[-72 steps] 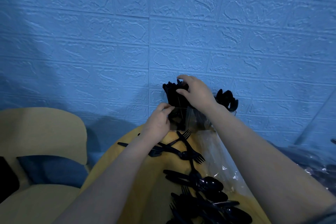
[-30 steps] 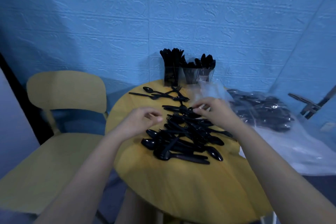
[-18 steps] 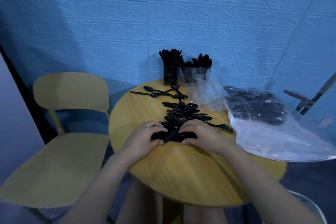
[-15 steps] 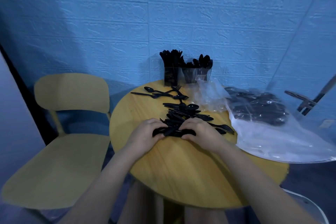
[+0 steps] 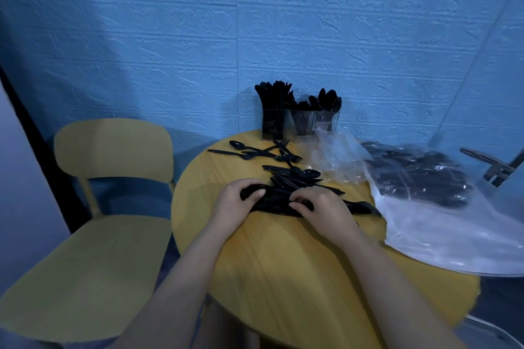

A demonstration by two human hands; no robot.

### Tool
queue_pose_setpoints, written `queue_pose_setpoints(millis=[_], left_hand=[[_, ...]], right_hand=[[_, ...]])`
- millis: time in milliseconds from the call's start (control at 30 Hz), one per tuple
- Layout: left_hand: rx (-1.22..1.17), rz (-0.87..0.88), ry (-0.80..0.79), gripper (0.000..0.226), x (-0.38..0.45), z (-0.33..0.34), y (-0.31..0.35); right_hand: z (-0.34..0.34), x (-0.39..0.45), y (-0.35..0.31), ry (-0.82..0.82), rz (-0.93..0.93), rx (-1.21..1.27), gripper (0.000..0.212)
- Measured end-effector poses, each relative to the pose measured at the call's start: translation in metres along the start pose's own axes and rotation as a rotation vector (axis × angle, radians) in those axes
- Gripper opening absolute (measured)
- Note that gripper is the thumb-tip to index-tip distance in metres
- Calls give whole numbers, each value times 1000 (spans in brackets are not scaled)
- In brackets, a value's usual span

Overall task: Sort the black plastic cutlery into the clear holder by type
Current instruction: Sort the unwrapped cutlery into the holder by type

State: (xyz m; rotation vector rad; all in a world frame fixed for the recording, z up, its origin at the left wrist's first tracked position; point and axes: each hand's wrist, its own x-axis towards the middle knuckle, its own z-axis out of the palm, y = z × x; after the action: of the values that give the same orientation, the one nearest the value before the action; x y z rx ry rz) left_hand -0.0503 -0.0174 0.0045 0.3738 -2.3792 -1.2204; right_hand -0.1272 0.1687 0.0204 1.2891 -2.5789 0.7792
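Blue brick-patterned wall panelling (image 5: pixel 283 22) fills the background behind a round yellow counter (image 5: pixel 283 258). At the counter's left stands a yellow chair (image 5: pixel 93 224). Over the counter's right edge lies a large clear plastic bag (image 5: pixel 442 224) with more black cutlery inside; a smaller crumpled clear wrapper (image 5: pixel 337 156) lies just beside it, near the far edge. The clear holder (image 5: pixel 300 122) stands at the far edge against the wall, its compartments already packed with upright black pieces. A heap of black plastic cutlery (image 5: pixel 286 178) lies mid-counter, with a few loose spoons and forks (image 5: pixel 255 151) scattered between it and the holder. Both hands rest on the heap's near end: the left hand (image 5: pixel 235 204) has its grip curled round a bundle of pieces, thumb on top, and the right hand (image 5: pixel 320 207) has its grip curled over the same bundle from the other side.
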Motion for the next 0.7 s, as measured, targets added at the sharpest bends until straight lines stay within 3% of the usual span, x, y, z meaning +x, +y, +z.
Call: queue_pose_setpoints(millis=[333, 500, 700], left_hand=[[-121, 17, 113, 21, -17, -10, -4], [-156, 19, 133, 16, -18, -10, -2], [-218, 19, 112, 10, -19, -11, 0]], right_hand=[[-4, -10, 2, -53, 144, 261, 15], [-2, -10, -1, -95, 117, 285, 22], [1, -11, -4, -22, 143, 321, 20]])
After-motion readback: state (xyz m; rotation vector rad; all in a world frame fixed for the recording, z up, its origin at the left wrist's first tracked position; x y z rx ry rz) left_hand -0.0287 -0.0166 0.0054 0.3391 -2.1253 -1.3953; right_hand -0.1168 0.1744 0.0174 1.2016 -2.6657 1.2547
